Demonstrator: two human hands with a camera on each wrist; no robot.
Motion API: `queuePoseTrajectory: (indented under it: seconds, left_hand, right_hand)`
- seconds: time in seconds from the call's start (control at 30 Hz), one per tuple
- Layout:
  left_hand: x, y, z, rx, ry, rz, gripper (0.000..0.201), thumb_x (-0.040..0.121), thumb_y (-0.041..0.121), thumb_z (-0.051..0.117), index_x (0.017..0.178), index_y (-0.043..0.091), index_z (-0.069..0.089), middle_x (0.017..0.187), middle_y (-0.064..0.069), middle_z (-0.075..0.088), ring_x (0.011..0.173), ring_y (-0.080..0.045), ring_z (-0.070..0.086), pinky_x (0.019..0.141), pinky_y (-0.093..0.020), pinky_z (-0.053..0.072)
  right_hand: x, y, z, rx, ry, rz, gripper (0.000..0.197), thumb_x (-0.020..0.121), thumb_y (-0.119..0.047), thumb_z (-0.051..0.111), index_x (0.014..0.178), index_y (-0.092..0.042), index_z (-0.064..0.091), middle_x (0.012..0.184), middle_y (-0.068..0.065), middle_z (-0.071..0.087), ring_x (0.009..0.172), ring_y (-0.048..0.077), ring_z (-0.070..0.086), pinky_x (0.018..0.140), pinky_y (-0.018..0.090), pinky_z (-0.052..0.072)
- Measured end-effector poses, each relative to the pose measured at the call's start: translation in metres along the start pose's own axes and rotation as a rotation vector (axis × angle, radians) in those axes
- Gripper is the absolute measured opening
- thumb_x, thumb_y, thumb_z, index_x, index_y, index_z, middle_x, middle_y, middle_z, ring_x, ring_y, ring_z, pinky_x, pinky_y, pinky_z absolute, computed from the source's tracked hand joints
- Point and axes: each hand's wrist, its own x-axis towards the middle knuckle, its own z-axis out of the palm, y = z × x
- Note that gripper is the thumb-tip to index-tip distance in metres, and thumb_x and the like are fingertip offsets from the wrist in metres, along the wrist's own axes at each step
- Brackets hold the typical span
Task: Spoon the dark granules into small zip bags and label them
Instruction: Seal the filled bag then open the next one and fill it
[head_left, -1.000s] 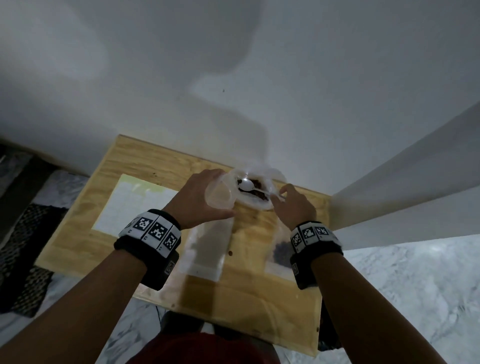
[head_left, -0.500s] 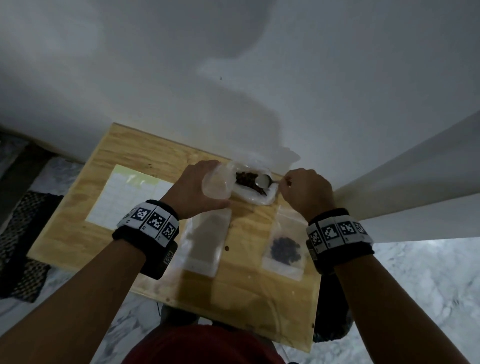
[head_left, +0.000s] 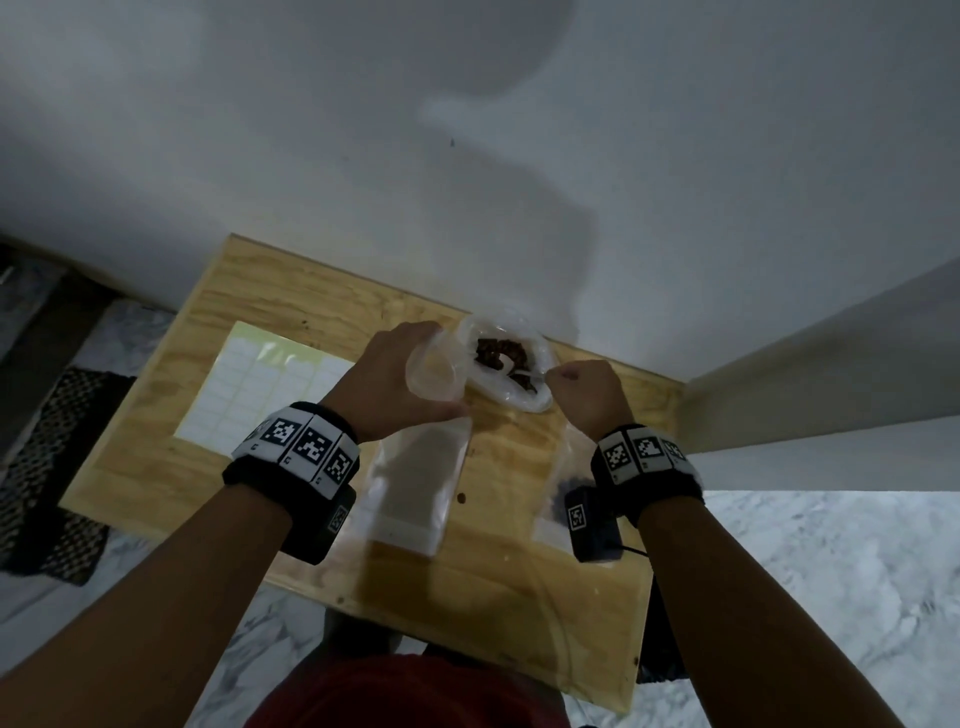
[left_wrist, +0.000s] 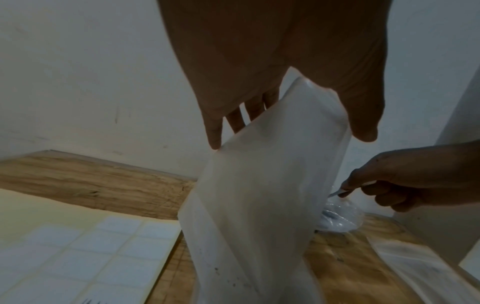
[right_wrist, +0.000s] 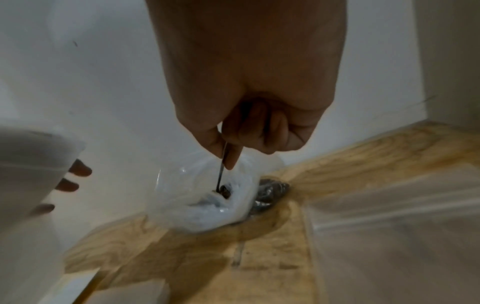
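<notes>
My left hand (head_left: 395, 374) holds a small clear zip bag (head_left: 423, 457) upright by its opened mouth, thumb on one side and fingers on the other; the bag (left_wrist: 262, 195) hangs down to the board. My right hand (head_left: 584, 395) pinches the handle of a white spoon (head_left: 519, 370), whose bowl is dipped in the dark granules (head_left: 498, 351) inside a crumpled clear plastic bag (head_left: 511, 397) by the wall. In the right wrist view the spoon (right_wrist: 222, 170) reaches down into that supply bag (right_wrist: 202, 205). A zip bag with granules (head_left: 553, 506) lies flat under my right wrist.
All of it sits on a wooden board (head_left: 311, 312) against a white wall. A sheet of blank white labels (head_left: 260, 387) lies on the board's left part. A white vertical panel (head_left: 810, 364) stands close on the right. Marble floor surrounds the board.
The spoon has gone from hovering over the supply bag to dipping into the granules. My right hand moved a little left again. The left hand still holds the empty bag's mouth.
</notes>
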Motion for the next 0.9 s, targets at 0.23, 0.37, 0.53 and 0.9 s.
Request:
queuePoseTrajectory:
  seconds: [0.23,0.37,0.53,0.9]
  left_hand:
    - [0.002,-0.002,0.005,0.005,-0.028,-0.041,0.101,0.045,0.07,0.06,0.13,0.016,0.048,0.126,0.005,0.047,0.115,-0.011,0.038,0.094,-0.026,0.028]
    - [0.001,0.0,0.005,0.016,-0.025,-0.017,0.103,0.045,0.07,0.058,0.132,0.013,0.048,0.131,0.001,0.049,0.104,0.004,0.03,0.089,-0.019,0.026]
    - [0.001,-0.009,0.007,0.022,-0.032,-0.056,0.105,0.046,0.072,0.061,0.136,0.02,0.044,0.137,0.002,0.045,0.125,-0.014,0.037,0.098,-0.026,0.027]
    - [0.002,-0.014,0.013,0.074,-0.036,-0.068,0.09,0.067,0.039,0.086,0.14,0.016,0.04,0.141,-0.001,0.043,0.13,-0.021,0.036,0.1,-0.026,0.03]
  right_hand:
    - [0.007,0.0,0.017,0.03,0.001,-0.025,0.026,0.093,-0.029,0.055,0.095,-0.007,0.069,0.101,0.007,0.07,0.095,0.022,0.064,0.085,0.037,0.053]
    - [0.009,-0.001,0.016,0.176,0.015,0.038,0.029,0.093,-0.023,0.057,0.094,0.003,0.07,0.094,0.02,0.071,0.088,0.032,0.066,0.069,0.03,0.047]
    - [0.005,0.004,0.008,0.259,0.053,0.069,0.024,0.092,-0.021,0.058,0.094,-0.004,0.074,0.089,0.019,0.072,0.075,0.033,0.062,0.051,0.019,0.045]
    - [-0.033,0.006,-0.021,0.185,0.25,-0.006,0.022,0.09,-0.025,0.064,0.088,-0.006,0.075,0.057,-0.002,0.055,0.051,0.006,0.042,0.048,0.01,0.034]
